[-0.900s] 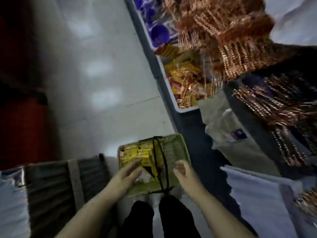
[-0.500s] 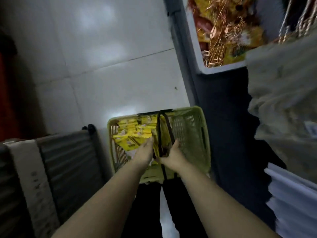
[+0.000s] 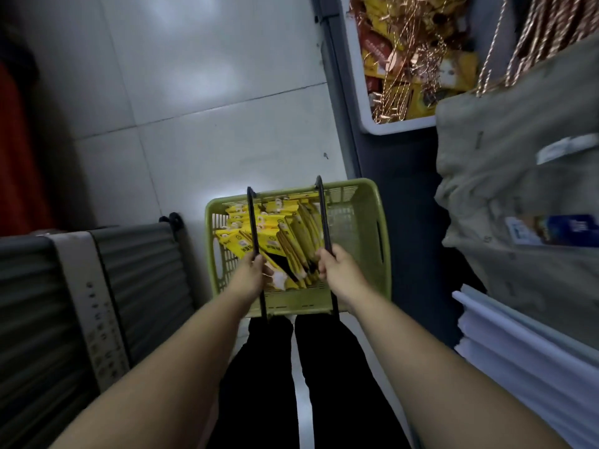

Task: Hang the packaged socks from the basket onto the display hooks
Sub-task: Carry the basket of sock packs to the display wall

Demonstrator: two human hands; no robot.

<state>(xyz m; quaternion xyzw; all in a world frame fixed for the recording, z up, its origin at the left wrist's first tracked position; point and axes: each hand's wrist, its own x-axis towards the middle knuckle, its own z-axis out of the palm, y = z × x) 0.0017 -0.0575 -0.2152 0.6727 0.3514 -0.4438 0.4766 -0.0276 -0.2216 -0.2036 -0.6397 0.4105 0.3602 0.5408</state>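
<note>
left hand (image 3: 251,272): you grip the left black handle (image 3: 252,222)
right hand (image 3: 338,268): you grip the right black handle (image 3: 322,215)
basket (image 3: 384,222): green, holds yellow sock packs (image 3: 282,230)

1. The basket (image 3: 382,228) is moulded in matt green plastic with slotted walls.
2. Its handles (image 3: 253,222) are seen as thin, smooth black bars; metal or plastic cannot be told.
3. The packs (image 3: 275,234) are wrapped in glossy yellow film.
4. The floor (image 3: 227,76) is laid in pale, glossy tiles.
5. The bin (image 3: 398,126) is made of smooth white plastic.
6. The hooks (image 3: 531,34) are made of shiny copper-coloured metal.
7. The cloth (image 3: 518,140) is seen as matt and grey-green.
8. The case (image 3: 139,270) is ribbed, grey and dull.
</note>
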